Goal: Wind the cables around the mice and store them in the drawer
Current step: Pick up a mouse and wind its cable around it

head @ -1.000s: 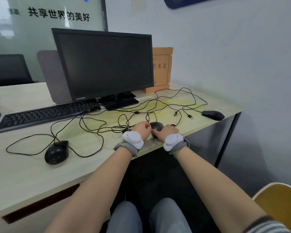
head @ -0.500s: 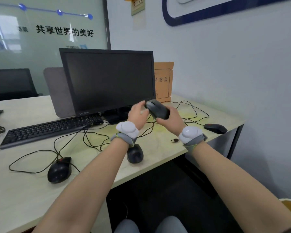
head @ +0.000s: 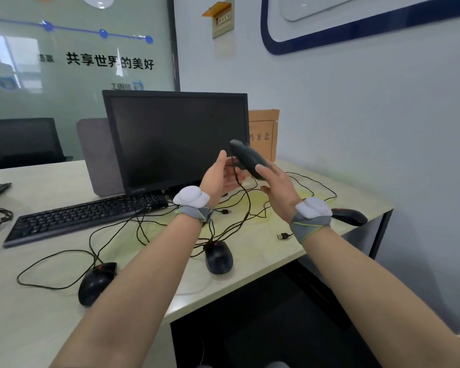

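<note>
Right hand [head: 278, 189] has its fingers clamped on the raised mouse [head: 248, 159] above the worktop [head: 276, 251], left hand [head: 219, 179] fingers loosely apart at its dangling cable [head: 246, 200], winding looks about to begin, first loop next.

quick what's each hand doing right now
Left hand: open, its cable hanging past the palm.
Right hand: holding the raised mouse.

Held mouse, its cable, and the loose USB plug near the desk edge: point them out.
held mouse [head: 248, 159], head view, on its dark shell.
cable [head: 246, 196], head view, hanging stretch below the hands.
USB plug [head: 282, 236], head view, on the connector.
</note>
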A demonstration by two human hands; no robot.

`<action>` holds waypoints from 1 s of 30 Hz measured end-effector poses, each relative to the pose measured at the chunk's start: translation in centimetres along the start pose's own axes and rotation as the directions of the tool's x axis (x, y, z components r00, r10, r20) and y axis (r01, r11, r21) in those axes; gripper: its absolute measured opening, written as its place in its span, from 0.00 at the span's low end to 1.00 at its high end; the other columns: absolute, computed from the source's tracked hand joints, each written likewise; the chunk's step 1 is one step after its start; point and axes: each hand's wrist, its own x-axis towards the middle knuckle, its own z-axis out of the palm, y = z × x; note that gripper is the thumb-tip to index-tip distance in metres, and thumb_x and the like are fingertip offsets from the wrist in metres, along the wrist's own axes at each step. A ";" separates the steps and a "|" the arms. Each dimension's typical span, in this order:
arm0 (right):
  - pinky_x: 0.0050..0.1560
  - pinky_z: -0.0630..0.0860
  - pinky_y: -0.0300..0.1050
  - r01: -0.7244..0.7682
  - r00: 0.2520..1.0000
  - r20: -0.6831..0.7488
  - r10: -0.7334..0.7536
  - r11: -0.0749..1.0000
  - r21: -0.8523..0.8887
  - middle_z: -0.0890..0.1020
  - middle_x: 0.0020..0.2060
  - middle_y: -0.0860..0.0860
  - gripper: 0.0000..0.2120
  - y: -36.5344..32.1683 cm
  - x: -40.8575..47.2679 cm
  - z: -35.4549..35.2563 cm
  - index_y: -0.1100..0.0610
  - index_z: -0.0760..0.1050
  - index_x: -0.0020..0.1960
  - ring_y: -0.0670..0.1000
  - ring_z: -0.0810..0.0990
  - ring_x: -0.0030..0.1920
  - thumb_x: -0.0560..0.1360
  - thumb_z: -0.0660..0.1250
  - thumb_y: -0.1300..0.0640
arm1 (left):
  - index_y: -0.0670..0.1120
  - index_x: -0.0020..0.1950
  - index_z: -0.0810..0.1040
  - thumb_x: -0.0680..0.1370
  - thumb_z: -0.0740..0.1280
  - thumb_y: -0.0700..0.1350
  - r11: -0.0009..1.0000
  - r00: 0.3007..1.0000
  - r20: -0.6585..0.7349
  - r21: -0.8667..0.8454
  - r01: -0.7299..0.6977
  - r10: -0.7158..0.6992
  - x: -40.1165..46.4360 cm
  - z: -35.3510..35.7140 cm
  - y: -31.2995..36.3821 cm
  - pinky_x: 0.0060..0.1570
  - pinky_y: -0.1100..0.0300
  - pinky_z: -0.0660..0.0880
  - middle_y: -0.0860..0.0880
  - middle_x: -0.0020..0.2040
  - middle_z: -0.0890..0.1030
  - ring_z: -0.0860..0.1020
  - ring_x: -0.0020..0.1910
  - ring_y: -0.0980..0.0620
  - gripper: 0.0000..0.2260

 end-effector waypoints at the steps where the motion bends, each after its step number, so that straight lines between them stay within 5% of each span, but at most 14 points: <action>1: 0.48 0.69 0.41 -0.015 1.000 -0.019 0.016 0.998 0.069 0.77 0.57 0.47 0.20 -0.2 0.3 0.2 0.49 0.70 0.65 0.49 0.73 0.60 0.74 0.64 0.49 | 0.48 0.54 0.76 0.80 0.51 0.58 0.999 1.000 0.012 -0.033 -0.007 0.007 0.2 -0.2 0.0 0.51 0.55 0.76 0.49 0.40 0.80 0.81 0.43 0.51 0.20; 6: 0.47 0.66 0.44 -0.036 0.996 -0.063 0.058 0.951 0.306 0.78 0.55 0.47 0.19 -0.4 0.6 1.4 0.48 0.72 0.63 0.46 0.74 0.55 0.73 0.65 0.48 | 0.50 0.61 0.70 0.80 0.54 0.58 0.997 0.992 0.097 -0.002 0.077 -0.076 0.1 0.2 -0.2 0.48 0.56 0.77 0.48 0.50 0.80 0.80 0.48 0.50 0.17; 13: 0.63 0.73 0.49 0.040 0.970 -0.244 0.000 0.986 0.160 0.76 0.62 0.54 0.28 1.4 -0.3 3.4 0.53 0.64 0.68 0.53 0.75 0.62 0.71 0.71 0.56 | 0.47 0.54 0.77 0.78 0.62 0.55 0.987 0.981 0.149 -0.084 0.134 -0.120 -1.0 1.7 -1.1 0.37 0.62 0.78 0.50 0.49 0.82 0.82 0.44 0.55 0.13; 16: 0.62 0.73 0.48 0.033 0.968 -0.251 -0.017 0.998 0.060 0.75 0.62 0.55 0.29 2.0 -0.6 4.1 0.51 0.62 0.67 0.52 0.75 0.61 0.70 0.72 0.59 | 0.48 0.51 0.76 0.77 0.64 0.51 0.979 0.976 0.130 -0.079 0.188 -0.177 -1.1 1.4 -1.6 0.38 0.61 0.76 0.50 0.46 0.80 0.79 0.43 0.53 0.08; 20: 0.63 0.72 0.46 0.030 0.998 -0.048 -0.032 0.999 -0.045 0.74 0.64 0.54 0.30 2.0 -0.6 4.0 0.51 0.60 0.71 0.51 0.73 0.63 0.73 0.68 0.60 | 0.45 0.55 0.75 0.79 0.63 0.45 0.962 0.980 0.098 -0.195 0.192 -0.176 -1.2 0.2 -1.6 0.37 0.61 0.78 0.47 0.48 0.80 0.80 0.42 0.50 0.07; 23: 0.59 0.71 0.46 -0.137 0.990 0.024 0.137 0.991 0.000 0.76 0.62 0.53 0.18 1.5 -0.6 3.7 0.51 0.69 0.66 0.51 0.73 0.61 0.77 0.62 0.48 | 0.45 0.55 0.74 0.79 0.63 0.46 0.943 0.979 0.130 -0.273 0.190 -0.160 -1.3 -1.1 -1.3 0.46 0.56 0.78 0.46 0.51 0.79 0.79 0.47 0.43 0.07; 26: 0.60 0.69 0.47 -0.270 0.961 0.057 0.269 0.963 0.003 0.81 0.56 0.51 0.14 1.1 -0.6 3.4 0.51 0.76 0.52 0.49 0.75 0.60 0.76 0.60 0.42 | 0.47 0.57 0.73 0.78 0.63 0.49 0.956 0.974 0.165 -0.227 0.188 -0.152 -1.6 -1.7 -0.9 0.52 0.51 0.77 0.47 0.55 0.77 0.77 0.52 0.41 0.10; 30: 0.61 0.68 0.50 -0.257 0.951 0.188 0.244 0.965 0.049 0.84 0.52 0.49 0.14 0.8 -0.6 2.7 0.50 0.77 0.54 0.47 0.76 0.61 0.77 0.61 0.43 | 0.49 0.54 0.76 0.78 0.64 0.50 0.972 0.970 0.184 -0.147 0.186 -0.158 -1.9 -2.3 -0.3 0.53 0.51 0.78 0.48 0.56 0.77 0.77 0.54 0.42 0.08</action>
